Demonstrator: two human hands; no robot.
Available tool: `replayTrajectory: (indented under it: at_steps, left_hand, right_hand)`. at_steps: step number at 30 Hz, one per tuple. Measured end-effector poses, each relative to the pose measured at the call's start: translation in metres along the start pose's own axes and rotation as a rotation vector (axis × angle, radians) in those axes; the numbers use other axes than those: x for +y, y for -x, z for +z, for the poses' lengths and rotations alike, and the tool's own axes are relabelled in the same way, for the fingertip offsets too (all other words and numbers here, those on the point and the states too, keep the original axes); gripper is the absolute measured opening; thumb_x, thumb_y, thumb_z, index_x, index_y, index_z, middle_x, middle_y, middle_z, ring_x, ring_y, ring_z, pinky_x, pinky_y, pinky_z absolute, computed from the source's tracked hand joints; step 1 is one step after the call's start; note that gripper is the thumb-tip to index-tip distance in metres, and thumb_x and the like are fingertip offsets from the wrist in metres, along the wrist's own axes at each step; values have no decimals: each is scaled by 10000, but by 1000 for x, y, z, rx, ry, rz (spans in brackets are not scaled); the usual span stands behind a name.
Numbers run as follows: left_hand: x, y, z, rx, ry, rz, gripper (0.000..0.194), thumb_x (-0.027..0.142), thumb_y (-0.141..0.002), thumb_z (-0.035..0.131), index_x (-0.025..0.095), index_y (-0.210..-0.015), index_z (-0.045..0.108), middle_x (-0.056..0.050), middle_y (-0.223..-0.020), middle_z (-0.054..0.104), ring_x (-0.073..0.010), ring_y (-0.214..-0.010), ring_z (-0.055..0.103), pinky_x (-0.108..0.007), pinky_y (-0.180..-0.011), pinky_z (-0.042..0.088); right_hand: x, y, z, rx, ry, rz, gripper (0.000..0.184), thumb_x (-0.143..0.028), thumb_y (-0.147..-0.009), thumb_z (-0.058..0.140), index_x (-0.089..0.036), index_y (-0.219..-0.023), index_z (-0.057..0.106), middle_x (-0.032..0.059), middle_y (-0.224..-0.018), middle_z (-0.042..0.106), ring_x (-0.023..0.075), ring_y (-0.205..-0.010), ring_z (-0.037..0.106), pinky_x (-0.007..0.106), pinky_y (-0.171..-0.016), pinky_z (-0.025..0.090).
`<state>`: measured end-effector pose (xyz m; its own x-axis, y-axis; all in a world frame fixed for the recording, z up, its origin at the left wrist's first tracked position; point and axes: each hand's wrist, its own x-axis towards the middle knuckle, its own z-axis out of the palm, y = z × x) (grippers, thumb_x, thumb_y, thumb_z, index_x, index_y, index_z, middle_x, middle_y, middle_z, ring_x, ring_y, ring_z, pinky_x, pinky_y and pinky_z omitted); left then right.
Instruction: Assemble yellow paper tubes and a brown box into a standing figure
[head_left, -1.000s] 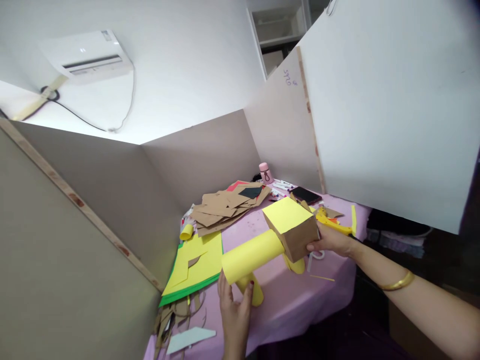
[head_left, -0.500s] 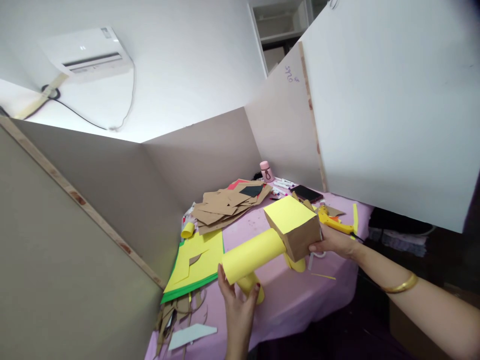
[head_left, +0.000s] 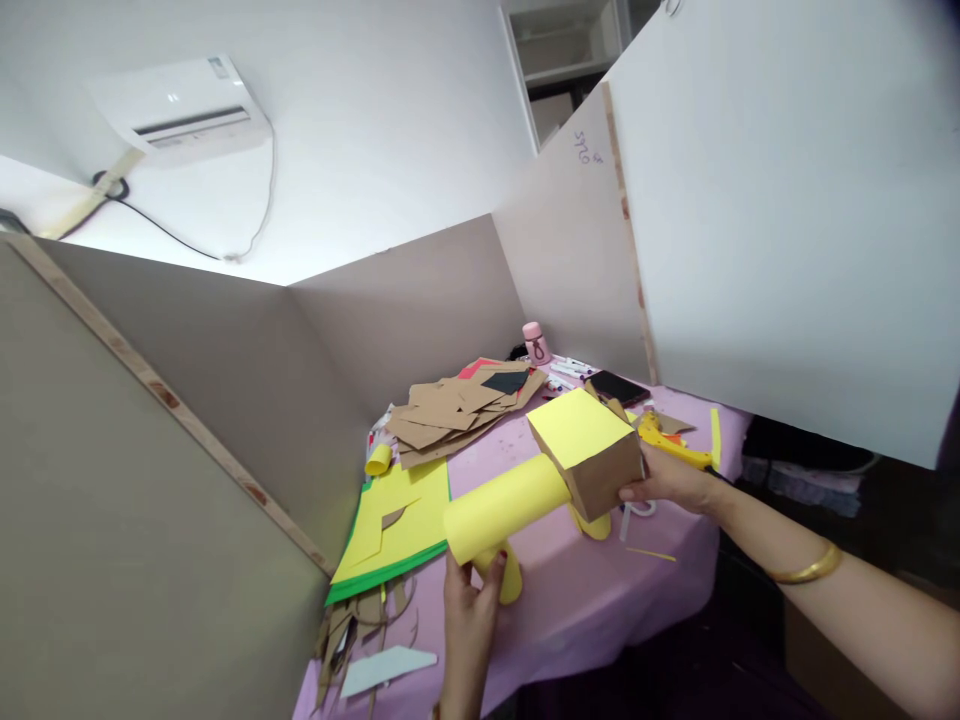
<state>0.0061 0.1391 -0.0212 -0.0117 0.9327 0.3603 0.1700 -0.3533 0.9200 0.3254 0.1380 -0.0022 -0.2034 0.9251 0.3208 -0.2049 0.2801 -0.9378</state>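
Yellow paper, rolled, makes the long tube (head_left: pixel 506 508), whose right end meets the cardboard box (head_left: pixel 592 455) with a yellow top. These two are at the near part of the table, between the person's hands. The right hand (head_left: pixel 671 478) grips the box at its right side: the thumb is on the front face, the other fingers are hidden. The left hand (head_left: pixel 471 600) is under the tube's free end, its thumb against the short yellow tube (head_left: pixel 511 582) below; I cannot tell if it pinches or only supports.

In my judgement, the weak place is where tube and box meet. If the hands pull apart or twist differently, this joint could bend or open; whether glue holds it, I cannot see. The paper looks thin, so a hard squeeze could dent it. The short tube could also lean if it is pressed sideways.

Close beyond the right hand lies the yellow glue gun (head_left: pixel 671 442); the wrist could knock it, and its tip could be hot. A white-handled tool (head_left: pixel 639 510) stands in the way beside the box. Farther are the phone (head_left: pixel 616 388), markers (head_left: pixel 566 372) and a cardboard pile (head_left: pixel 439 425). Yellow sheets (head_left: pixel 420 515) occupy the left side, with cardboard scraps (head_left: pixel 364 618) nearer.
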Motion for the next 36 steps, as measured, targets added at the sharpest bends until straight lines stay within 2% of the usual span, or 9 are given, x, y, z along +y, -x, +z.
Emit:
replayTrajectory:
  at_steps: [4,10,15,18,21,23,25,29,36]
  left_hand:
    - [-3,-7,-3,-10,-15,-1,543,419,-705,686,172,-1148,489,-153,-1165,604,-285,-1132,545,-444,-980,408]
    - [-9,-5,-4,-39,-22,-21,507,409,-714,677,178,-1127,494,-145,-1127,616,-280,-1086,567,-447,-952,430]
    - [-5,-5,-4,-55,-25,-40,555,422,-720,664,173,-1177,470,-154,-1130,603,-283,-1082,567,-444,-946,438]
    - [1,-1,-2,-48,-13,-43,722,427,-727,653,178,-1318,322,-180,-1230,538,-272,-1103,557,-421,-932,455]
    - [6,3,1,-28,-7,-35,906,407,-724,663,230,-1420,111,-188,-1391,378,-270,-1219,473,-388,-947,451]
    - [5,5,3,-22,-4,-50,985,402,-720,669,249,-1444,19,-187,-1417,327,-284,-1268,421,-399,-967,438]
    - [0,6,3,-7,-10,-55,1017,405,-718,668,240,-1453,-15,-189,-1400,339,-290,-1296,391,-429,-1020,388]
    - [-12,5,3,26,-69,-25,962,393,-739,650,255,-1460,29,-161,-1418,360,-264,-1352,328,-426,-1091,292]
    - [-7,4,4,35,-89,-8,895,400,-755,631,220,-1450,98,-175,-1457,332,-270,-1356,325,-434,-1085,302]
  right_hand:
    - [-2,-3,2,-7,11,-17,1039,-281,-558,876,-262,-1412,286,94,-1313,545,297,-1261,443,397,-980,447]
    - [-3,-2,7,-21,5,-20,1031,-308,-575,866,-261,-1422,281,95,-1344,520,292,-1202,502,419,-1005,426]
    - [-2,-2,4,-22,5,-18,1032,-297,-554,877,-238,-1413,307,88,-1236,602,290,-1186,513,422,-1030,397]
    - [0,-2,3,-18,-7,-21,1035,-303,-551,880,-218,-1412,313,99,-1200,624,288,-1141,548,428,-1015,411]
    - [2,-3,4,14,-26,-36,1005,-307,-562,876,-239,-1403,330,102,-1250,600,290,-1137,556,433,-1008,423]
    - [2,-4,6,44,-45,-51,966,-328,-568,872,-258,-1383,358,95,-1286,581,298,-1176,532,432,-1011,425]
    - [2,-5,6,67,-62,-59,930,-330,-581,866,-274,-1369,375,88,-1307,568,300,-1212,506,430,-1012,426]
    - [5,-7,6,89,-84,-58,904,-312,-600,858,-309,-1361,370,81,-1360,524,306,-1243,479,430,-989,450]
    - [6,-8,4,92,-75,-46,946,-329,-584,866,-304,-1376,348,79,-1412,470,307,-1269,452,428,-1024,431]
